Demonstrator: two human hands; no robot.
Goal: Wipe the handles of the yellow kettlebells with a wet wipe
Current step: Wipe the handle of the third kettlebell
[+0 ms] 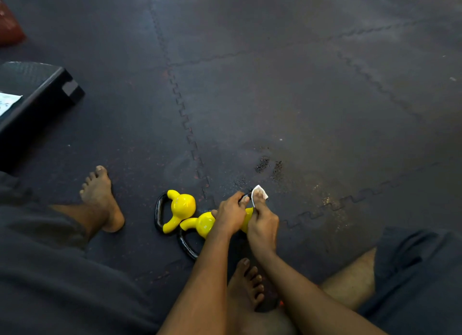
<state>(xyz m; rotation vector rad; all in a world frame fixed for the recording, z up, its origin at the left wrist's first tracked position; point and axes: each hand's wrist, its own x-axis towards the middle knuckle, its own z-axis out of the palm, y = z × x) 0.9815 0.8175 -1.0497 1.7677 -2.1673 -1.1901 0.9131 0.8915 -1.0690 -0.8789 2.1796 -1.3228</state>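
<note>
The floor point(312, 89) before me is dark interlocking rubber matting, with jigsaw seams point(185, 121) crossing it and darker speckled patches point(262, 164) nearby. At my left stands a low black platform point(40, 84) with a pale sheet point(7, 103) on it.

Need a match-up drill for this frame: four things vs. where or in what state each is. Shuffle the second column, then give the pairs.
1 wet wipe
2 left hand
3 leftmost kettlebell
4 black platform

A grips a black handle
B far left, paper on it
C lies untouched on the mat
D pinched in the right hand

Pairs: 1-D, 2-A, 3-C, 4-B
</note>
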